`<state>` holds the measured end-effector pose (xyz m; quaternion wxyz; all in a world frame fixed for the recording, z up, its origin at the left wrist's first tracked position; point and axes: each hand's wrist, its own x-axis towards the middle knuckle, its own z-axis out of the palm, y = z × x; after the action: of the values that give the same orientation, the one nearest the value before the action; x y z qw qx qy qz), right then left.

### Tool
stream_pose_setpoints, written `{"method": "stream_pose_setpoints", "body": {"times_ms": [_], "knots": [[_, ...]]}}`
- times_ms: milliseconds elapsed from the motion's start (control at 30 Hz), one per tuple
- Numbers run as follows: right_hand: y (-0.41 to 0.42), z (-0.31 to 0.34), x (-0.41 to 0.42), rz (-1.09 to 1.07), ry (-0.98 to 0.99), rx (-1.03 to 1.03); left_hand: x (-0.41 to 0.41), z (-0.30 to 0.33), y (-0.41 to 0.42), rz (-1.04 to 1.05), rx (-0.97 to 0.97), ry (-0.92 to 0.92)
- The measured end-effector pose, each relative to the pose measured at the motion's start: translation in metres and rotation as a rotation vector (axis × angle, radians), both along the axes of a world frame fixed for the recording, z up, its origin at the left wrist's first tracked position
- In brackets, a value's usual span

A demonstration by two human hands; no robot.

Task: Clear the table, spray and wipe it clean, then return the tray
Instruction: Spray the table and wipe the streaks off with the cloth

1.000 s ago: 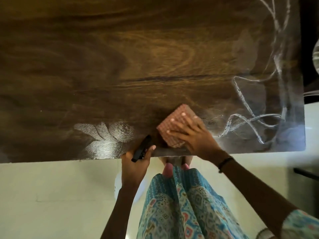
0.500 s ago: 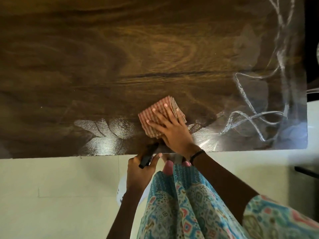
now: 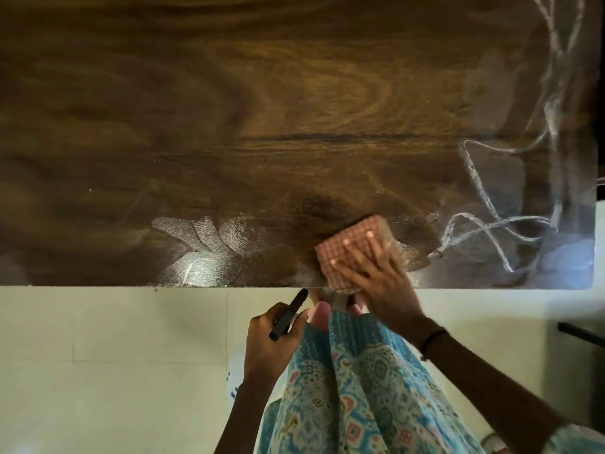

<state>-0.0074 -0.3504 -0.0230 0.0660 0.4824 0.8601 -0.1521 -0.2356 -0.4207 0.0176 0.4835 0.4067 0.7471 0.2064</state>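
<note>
Wet smear at left of the table, near the front edge: fan-shaped streaks, not yet wiped out. Risk: if the strokes do not reach this far left, the patch dries as a visible mark.

Left hand is off the table, below its front edge, fingers closed round the spray bottle; black nozzle points up toward the edge, white body mostly hidden behind hand and dress. Risk: nozzle sits close to the edge and could knock it, or the trigger could be squeezed by accident and wet the floor.

Right hand, fingers spread flat, presses the folded checked cloth onto the table just inside the front edge. The cloth's near part overhangs the edge; a stroke pulled further toward the body could drag it off.

White wet trails at far right remain unwiped; same drying risk. No tray in view; table is cleared.

Versus 0.5 s ago: cloth and right hand are further right and nearer the edge. Left hand holds the bottle in about the same place. Smear at left is unchanged.
</note>
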Motion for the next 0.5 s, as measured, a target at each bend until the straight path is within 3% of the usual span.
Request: {"method": "stream_pose_setpoints", "body": {"times_ms": [233,500], "knots": [[0.016,-0.003,-0.113,0.198,0.113,-0.068,-0.009,0.008,0.007,0.002,0.113,0.066],[0.008,-0.011,-0.006,0.256,-0.007,0.062,0.002,0.009,0.018,-0.046,0.089,0.033]]}}
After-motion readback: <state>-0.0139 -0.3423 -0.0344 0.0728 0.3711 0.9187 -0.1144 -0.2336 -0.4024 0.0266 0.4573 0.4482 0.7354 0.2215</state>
